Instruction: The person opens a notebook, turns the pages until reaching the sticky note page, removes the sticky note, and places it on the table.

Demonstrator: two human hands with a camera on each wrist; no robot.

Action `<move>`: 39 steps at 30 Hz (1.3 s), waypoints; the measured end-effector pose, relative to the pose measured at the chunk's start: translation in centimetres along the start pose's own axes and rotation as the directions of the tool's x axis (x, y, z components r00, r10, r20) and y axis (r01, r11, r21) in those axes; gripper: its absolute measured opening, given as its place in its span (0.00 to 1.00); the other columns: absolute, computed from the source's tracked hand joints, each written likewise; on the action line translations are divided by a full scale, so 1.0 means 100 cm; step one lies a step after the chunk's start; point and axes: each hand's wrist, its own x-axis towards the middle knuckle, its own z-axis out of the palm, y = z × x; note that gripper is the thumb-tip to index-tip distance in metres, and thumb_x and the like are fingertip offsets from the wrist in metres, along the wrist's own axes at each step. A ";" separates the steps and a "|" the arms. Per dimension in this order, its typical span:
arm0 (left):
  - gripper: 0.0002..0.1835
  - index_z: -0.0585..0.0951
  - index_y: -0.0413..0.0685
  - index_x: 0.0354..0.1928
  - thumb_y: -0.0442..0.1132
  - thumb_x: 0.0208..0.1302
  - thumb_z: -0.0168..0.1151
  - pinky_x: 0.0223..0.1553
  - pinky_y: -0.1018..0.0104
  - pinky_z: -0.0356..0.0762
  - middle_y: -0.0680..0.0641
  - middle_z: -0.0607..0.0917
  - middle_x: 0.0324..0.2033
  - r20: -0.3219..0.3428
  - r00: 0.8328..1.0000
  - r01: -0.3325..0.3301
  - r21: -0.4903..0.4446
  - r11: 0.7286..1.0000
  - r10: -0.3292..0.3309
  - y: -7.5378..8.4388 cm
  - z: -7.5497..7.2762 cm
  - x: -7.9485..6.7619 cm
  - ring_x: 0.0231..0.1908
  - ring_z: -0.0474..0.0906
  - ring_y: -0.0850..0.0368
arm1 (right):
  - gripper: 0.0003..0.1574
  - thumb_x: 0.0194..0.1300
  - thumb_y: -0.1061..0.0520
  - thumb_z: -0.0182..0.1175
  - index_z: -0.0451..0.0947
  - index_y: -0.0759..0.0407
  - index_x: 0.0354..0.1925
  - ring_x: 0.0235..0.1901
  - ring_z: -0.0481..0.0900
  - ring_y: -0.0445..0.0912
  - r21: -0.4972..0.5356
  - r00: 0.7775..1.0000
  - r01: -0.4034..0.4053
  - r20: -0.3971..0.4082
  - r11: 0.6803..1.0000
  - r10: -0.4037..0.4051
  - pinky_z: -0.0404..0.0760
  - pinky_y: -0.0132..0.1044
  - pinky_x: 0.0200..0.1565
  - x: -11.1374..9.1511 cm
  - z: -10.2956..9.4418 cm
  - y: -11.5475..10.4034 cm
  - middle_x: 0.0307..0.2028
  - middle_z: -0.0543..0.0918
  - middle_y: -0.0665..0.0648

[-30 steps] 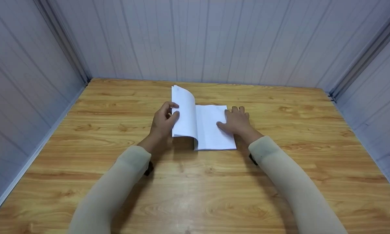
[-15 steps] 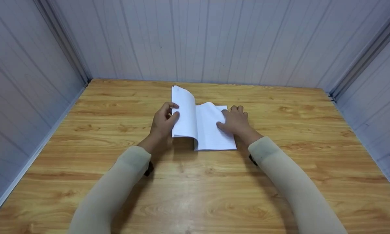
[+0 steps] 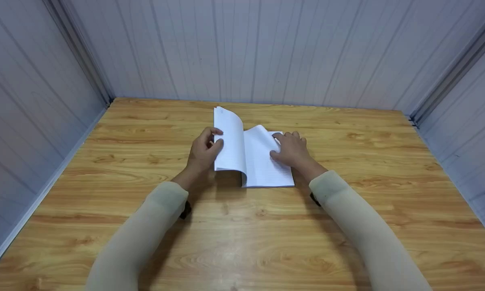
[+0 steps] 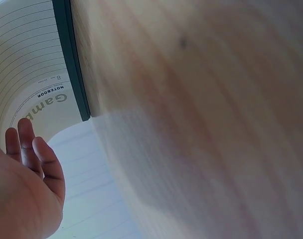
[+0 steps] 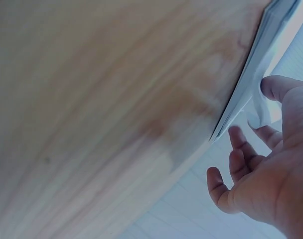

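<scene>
Notebook (image 3: pixel 248 161) lies open on surface (image 3: pixel 234 234) | we see left grip (image 3: pixel 204 149) clasping its raised, curving left half (image 3: pixel 230 139) | right grip (image 3: pixel 293 148) closed, pinching a buckled right-hand page (image 3: pixel 260 145).

Holds both sleeved forearms (image 3: pixel 131 238) stretched toward the notebook (image 3: pixel 255 159). Grips its left side between thumb and fingers of the left hand (image 3: pixel 202 148). Pinches at its right side with the right hand (image 3: pixel 294 151), outer fingers bent.

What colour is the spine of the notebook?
The notebook's spine is dark green, seen best in the left wrist view.
</scene>
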 end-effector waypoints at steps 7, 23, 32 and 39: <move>0.12 0.77 0.51 0.49 0.38 0.65 0.54 0.32 0.65 0.68 0.47 0.74 0.31 -0.003 1.000 -0.001 0.020 1.000 0.001 0.000 -0.001 -0.002 0.29 0.68 0.55 | 0.51 0.61 0.40 0.58 0.53 0.60 0.73 0.58 0.66 0.60 0.068 0.997 -0.064 -0.042 0.996 0.067 0.61 0.56 0.57 0.001 -0.002 -0.001 0.63 0.72 0.65; 0.11 0.77 0.55 0.47 0.39 0.63 0.54 0.31 0.65 0.67 0.50 0.70 0.30 0.007 0.998 0.056 -0.089 0.994 -0.055 -0.001 -0.001 -0.003 0.28 0.65 0.55 | 0.12 0.63 0.53 0.57 0.81 0.56 0.42 0.31 0.79 0.50 0.178 0.939 0.011 -0.341 0.984 0.051 0.66 0.46 0.41 -0.002 -0.002 -0.002 0.28 0.84 0.55; 0.14 0.75 0.43 0.52 0.36 0.66 0.52 0.35 0.64 0.66 0.49 0.69 0.33 0.044 0.995 0.094 -0.055 0.994 -0.091 0.039 -0.008 -0.016 0.32 0.65 0.55 | 0.20 0.68 0.47 0.50 0.76 0.54 0.23 0.22 0.72 0.47 0.211 0.918 0.127 -0.396 0.969 -0.034 0.61 0.41 0.34 -0.003 -0.001 -0.007 0.17 0.76 0.52; 0.14 0.75 0.44 0.53 0.36 0.66 0.52 0.33 0.66 0.67 0.49 0.69 0.32 0.044 0.995 0.090 -0.035 0.995 -0.088 0.039 -0.008 -0.017 0.31 0.65 0.56 | 0.23 0.70 0.48 0.46 0.80 0.58 0.28 0.22 0.72 0.46 0.291 0.920 0.264 -0.364 0.919 -0.149 0.65 0.49 0.45 -0.004 0.000 -0.008 0.17 0.77 0.51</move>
